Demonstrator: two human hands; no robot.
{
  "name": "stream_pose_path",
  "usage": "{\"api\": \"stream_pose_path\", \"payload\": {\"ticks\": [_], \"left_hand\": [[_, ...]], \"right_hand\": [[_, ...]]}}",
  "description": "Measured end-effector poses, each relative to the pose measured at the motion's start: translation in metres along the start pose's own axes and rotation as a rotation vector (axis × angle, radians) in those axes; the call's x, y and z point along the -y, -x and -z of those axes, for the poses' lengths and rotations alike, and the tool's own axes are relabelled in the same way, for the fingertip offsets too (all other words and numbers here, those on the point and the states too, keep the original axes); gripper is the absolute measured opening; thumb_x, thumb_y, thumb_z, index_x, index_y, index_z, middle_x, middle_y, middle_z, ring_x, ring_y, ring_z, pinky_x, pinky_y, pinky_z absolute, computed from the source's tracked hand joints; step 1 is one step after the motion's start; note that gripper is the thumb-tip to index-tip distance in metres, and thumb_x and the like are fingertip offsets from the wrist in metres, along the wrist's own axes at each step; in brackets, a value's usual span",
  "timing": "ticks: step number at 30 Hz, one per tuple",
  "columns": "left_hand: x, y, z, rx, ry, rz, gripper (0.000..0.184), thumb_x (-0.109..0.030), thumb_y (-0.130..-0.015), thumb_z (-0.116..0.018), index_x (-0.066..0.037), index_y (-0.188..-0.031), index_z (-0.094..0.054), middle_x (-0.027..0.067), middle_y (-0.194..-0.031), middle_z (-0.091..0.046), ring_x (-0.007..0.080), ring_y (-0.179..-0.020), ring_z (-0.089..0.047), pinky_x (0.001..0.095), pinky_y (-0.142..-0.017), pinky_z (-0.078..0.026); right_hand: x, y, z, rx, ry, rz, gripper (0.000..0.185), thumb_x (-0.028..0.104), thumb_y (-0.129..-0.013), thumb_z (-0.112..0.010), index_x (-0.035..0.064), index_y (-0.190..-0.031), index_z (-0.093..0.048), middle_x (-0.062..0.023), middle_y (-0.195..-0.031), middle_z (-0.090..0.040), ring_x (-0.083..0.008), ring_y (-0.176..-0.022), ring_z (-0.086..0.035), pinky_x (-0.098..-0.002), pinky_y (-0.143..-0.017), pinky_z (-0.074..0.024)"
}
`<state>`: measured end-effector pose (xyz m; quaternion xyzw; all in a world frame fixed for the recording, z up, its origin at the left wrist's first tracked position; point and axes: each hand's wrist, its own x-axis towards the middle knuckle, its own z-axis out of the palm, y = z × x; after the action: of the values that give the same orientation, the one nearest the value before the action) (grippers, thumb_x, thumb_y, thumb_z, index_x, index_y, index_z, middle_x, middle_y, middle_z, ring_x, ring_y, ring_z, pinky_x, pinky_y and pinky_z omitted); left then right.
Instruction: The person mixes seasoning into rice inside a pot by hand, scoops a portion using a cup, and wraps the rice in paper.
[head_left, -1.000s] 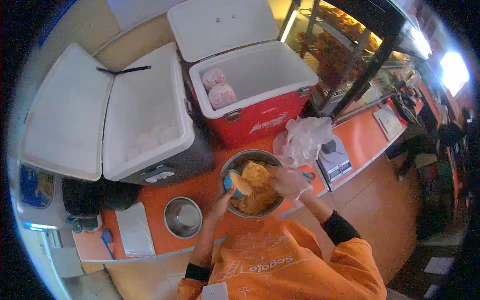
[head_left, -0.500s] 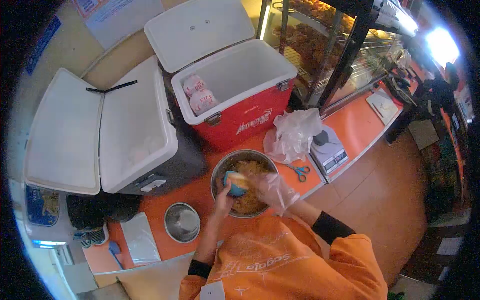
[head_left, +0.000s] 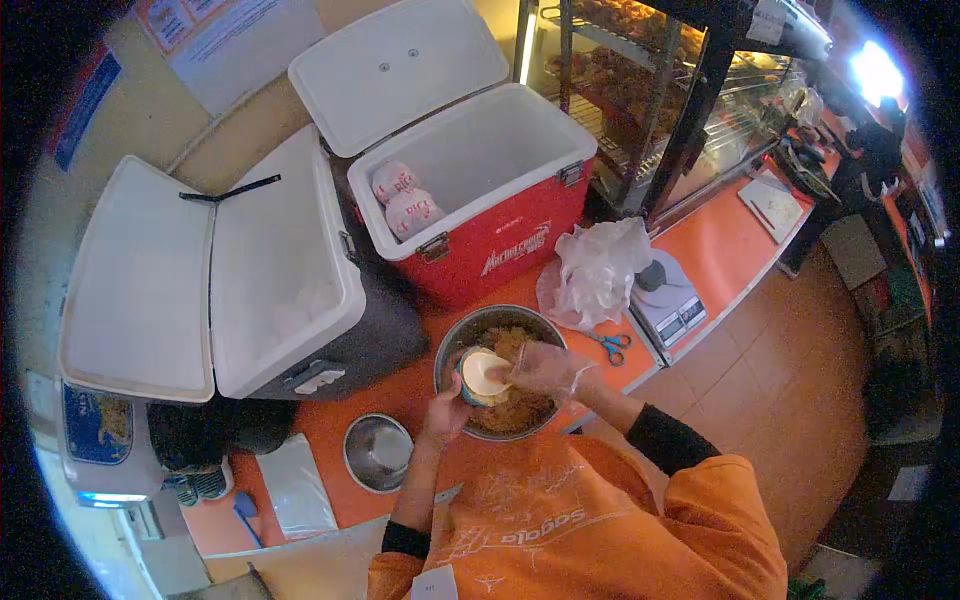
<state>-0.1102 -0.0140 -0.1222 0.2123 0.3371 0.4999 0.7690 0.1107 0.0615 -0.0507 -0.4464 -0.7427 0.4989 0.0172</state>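
My left hand (head_left: pixel 446 408) is wrapped round a small bowl (head_left: pixel 484 373), cream inside and blue outside, tilted so its inside faces up toward me. In a clear plastic glove, my right hand (head_left: pixel 540 370) has its fingers bunched at the bowl's right side, the tips reaching its inside. Whether anything is pinched in them is hidden. Both hands are over a large steel mixing bowl (head_left: pixel 552 330) with a brown, crumbly or shredded food (head_left: pixel 515 415) in it.
Beside the mixing bowl are a smaller steel bowl (head_left: pixel 378 453), plastic bags (head_left: pixel 590 270), blue scissors (head_left: pixel 615 347) and a digital scale (head_left: pixel 668 305). A red cooler (head_left: pixel 500 240) holding wrapped rice packs (head_left: pixel 408 205) and a dark cooler (head_left: pixel 385 340) stand open behind. A food display case (head_left: pixel 640 120) stands back right.
The small bowl has turned so that more of its cream inside faces the camera. My right hand has come to the bowl's right side. The whole view has shifted slightly.
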Motion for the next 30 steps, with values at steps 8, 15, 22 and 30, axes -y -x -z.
{"api": "stream_pose_path", "payload": {"ticks": [8, 15, 22, 30], "left_hand": [[-0.008, 0.008, -0.019, -0.036, -0.142, -0.075, 0.053, -0.037, -0.098, -0.041, -0.009, -0.142, -0.031, 0.0098, -0.139, -0.044, 0.0283, -0.127, -0.043, 0.0431, -0.106, -0.036], [-0.011, 0.013, -0.036, -0.006, -0.235, -0.156, 0.052, -0.032, -0.098, -0.045, -0.013, -0.143, -0.028, 0.0082, -0.141, -0.041, 0.0271, -0.128, -0.041, 0.0426, -0.108, -0.034], [0.001, 0.012, -0.027, -0.056, -0.151, -0.164, 0.051, -0.032, -0.098, -0.044, -0.009, -0.142, -0.031, 0.0082, -0.142, -0.040, 0.0266, -0.130, -0.039, 0.0431, -0.109, -0.031], [0.015, 0.012, -0.002, -0.111, 0.058, -0.216, 0.054, -0.040, -0.096, -0.047, -0.010, -0.138, -0.033, 0.0099, -0.133, -0.047, 0.0257, -0.124, -0.045, 0.0423, -0.098, -0.042]], "right_hand": [[0.031, 0.033, 0.025, -0.131, -0.183, 0.028, 0.062, 0.065, -0.082, -0.050, 0.0078, -0.089, -0.071, -0.0202, -0.088, -0.068, -0.0326, -0.085, -0.066, -0.0428, -0.079, -0.0493], [-0.054, -0.040, -0.047, -0.246, -0.161, 0.096, 0.059, 0.059, -0.085, -0.050, 0.0078, -0.111, -0.065, -0.0221, -0.105, -0.065, -0.0363, -0.098, -0.061, -0.0421, -0.090, -0.0450], [-0.044, -0.018, -0.048, -0.220, -0.131, -0.121, 0.062, 0.060, -0.086, -0.048, 0.0023, -0.097, -0.066, -0.0240, -0.091, -0.065, -0.0383, -0.085, -0.062, -0.0429, -0.080, -0.0466], [-0.019, 0.009, -0.028, -0.182, -0.157, -0.198, 0.066, 0.060, -0.088, -0.045, -0.0027, -0.086, -0.066, -0.0271, -0.083, -0.064, -0.0404, -0.079, -0.062, -0.0450, -0.075, -0.0472]]}}
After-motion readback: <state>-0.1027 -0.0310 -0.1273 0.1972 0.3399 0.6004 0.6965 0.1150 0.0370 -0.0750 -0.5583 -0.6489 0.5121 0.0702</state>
